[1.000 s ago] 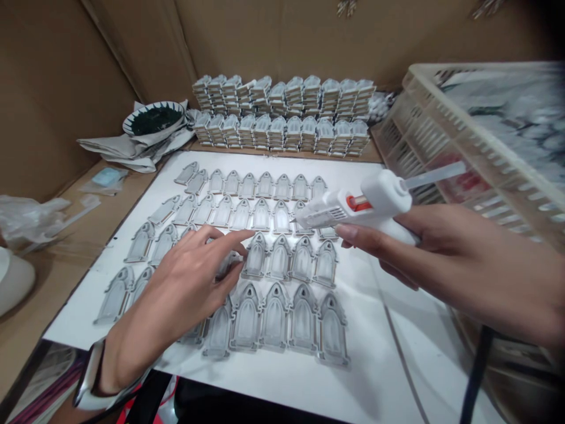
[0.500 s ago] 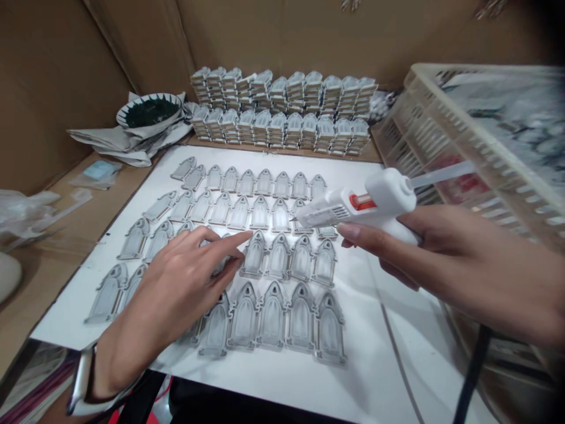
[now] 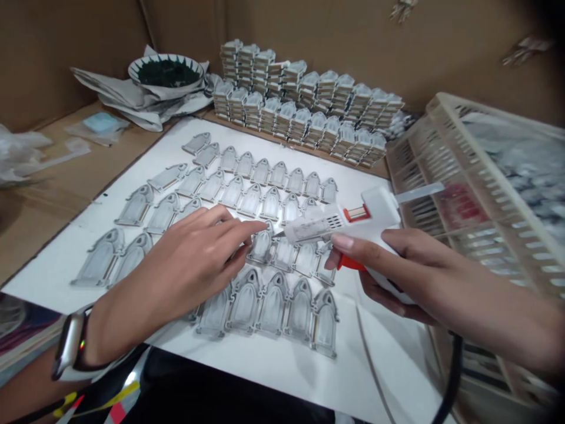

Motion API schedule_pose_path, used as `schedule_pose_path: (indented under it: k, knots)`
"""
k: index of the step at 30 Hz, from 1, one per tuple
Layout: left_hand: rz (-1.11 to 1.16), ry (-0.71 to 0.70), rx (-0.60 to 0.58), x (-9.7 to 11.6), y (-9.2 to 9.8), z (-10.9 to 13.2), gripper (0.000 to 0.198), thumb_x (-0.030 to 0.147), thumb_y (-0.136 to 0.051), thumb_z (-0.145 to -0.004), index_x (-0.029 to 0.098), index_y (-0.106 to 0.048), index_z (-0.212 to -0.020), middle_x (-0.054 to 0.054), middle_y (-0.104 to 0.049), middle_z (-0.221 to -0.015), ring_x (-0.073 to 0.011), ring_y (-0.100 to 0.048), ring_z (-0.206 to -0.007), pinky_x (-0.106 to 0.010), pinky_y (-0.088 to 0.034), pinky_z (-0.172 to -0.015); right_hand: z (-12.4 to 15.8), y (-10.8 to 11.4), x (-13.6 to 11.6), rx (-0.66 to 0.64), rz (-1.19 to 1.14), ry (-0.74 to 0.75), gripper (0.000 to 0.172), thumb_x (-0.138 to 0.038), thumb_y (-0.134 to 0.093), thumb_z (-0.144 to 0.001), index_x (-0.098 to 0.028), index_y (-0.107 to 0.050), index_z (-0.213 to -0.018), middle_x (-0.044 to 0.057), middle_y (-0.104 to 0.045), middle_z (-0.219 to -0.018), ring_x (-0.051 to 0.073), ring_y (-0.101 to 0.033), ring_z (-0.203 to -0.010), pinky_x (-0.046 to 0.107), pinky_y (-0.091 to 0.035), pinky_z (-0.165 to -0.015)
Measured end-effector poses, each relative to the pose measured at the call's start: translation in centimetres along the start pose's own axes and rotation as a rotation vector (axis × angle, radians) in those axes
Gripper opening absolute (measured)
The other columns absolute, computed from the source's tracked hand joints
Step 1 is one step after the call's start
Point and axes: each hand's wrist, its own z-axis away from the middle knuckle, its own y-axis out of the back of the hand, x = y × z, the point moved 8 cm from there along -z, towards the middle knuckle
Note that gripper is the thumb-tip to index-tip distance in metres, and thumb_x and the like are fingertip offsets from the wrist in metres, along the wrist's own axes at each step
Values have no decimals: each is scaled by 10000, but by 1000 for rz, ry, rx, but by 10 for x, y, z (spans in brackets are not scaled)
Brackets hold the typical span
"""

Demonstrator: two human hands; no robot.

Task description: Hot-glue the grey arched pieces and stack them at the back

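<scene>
My right hand (image 3: 397,271) is wrapped round a white hot glue gun (image 3: 353,221) with an orange trigger and a glue stick poking out of its back. The gun's nozzle points left, at the top of a small arched window-shaped piece (image 3: 261,246). At that same piece, the thumb and index finger of my left hand (image 3: 194,265) close on its upper left edge; the other fingers are curled. More such grey-white arched pieces (image 3: 273,306) lie in rows on a white board (image 3: 304,377). My left hand and forearm hide part of the nearer rows.
Stacks of the arched pieces (image 3: 318,126) line the board's far edge. On the right stands a cream plastic crate (image 3: 468,171). A bowl with dark green contents (image 3: 165,73) rests on paper at the back left. The gun's black cord (image 3: 452,377) hangs at lower right.
The glue gun has come left and down, bringing its nozzle to the arched piece by my left fingertips. My left hand stays at that piece. The camera view has tilted.
</scene>
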Motion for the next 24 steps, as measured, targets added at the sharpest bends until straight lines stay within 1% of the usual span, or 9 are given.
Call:
schedule_pose_path:
  k: [2,4,8,10,13,16,18,21,24]
  knots:
    - [-1,10,-6,0,-1,-1,312,248,-512,-1138,229,-680,-1401,-71,-733,-1032,-262,-671,-973,-383,-478,-794,0,-2,-4,4,9,-7,781,-1019,-642,-715,-270,-448,-608,-20,-458,-607,187,-446,-549,340,-392,-538]
    - [10,18,-11,0,0,-1,308,250,-510,-1133,236,-698,-1377,-67,-715,-992,-265,-665,-945,-382,-466,-768,-1,-5,-6,1,-12,-44,780,-1025,-673,-666,-275,-467,-617,-18,-476,-613,190,-446,-553,340,-389,-528]
    - [40,25,-9,-1,1,0,302,238,-529,-1120,244,-707,-1364,-61,-703,-971,-273,-665,-950,-384,-458,-772,-3,-12,-10,-37,-69,-123,713,-974,-753,-603,-284,-593,-690,-20,-503,-630,207,-473,-578,343,-397,-531]
    - [61,26,-6,-2,1,1,312,254,-530,-1126,258,-694,-1392,-63,-708,-999,-275,-672,-975,-391,-469,-795,-5,-14,-12,-50,-71,-123,691,-958,-750,-623,-285,-644,-739,-14,-519,-638,215,-487,-591,345,-397,-537]
    - [114,45,-1,-5,-1,3,346,282,-536,-1124,295,-674,-1440,-61,-718,-1049,-272,-686,-1004,-392,-490,-814,-6,-15,-10,-61,-55,-111,684,-962,-726,-677,-291,-655,-789,-8,-544,-656,221,-501,-600,345,-407,-541]
    - [114,34,6,-5,-3,4,366,281,-527,-1113,292,-659,-1454,-61,-720,-1057,-271,-686,-997,-402,-505,-815,-7,-14,-3,-61,-40,-89,686,-971,-707,-724,-292,-612,-759,-5,-543,-662,224,-518,-600,344,-442,-537]
    - [104,33,-9,-6,-5,5,371,294,-517,-1116,310,-642,-1465,-63,-725,-1071,-273,-686,-1013,-412,-517,-820,-7,-13,2,-65,-28,-64,686,-973,-679,-760,-292,-598,-735,11,-563,-684,241,-557,-626,347,-473,-535]
    - [107,52,-31,-8,-8,7,389,322,-518,-1123,353,-620,-1497,-65,-724,-1075,-278,-684,-1035,-414,-534,-808,-7,-10,11,-51,9,-49,660,-955,-657,-804,-296,-645,-763,43,-620,-751,280,-633,-697,357,-512,-544]
    - [114,64,-39,-7,-8,9,419,333,-493,-1141,322,-607,-1544,-55,-706,-1103,-264,-671,-1052,-397,-554,-858,-7,-5,23,-18,37,-84,667,-966,-638,-817,-301,-682,-798,46,-627,-769,282,-642,-688,355,-513,-532]
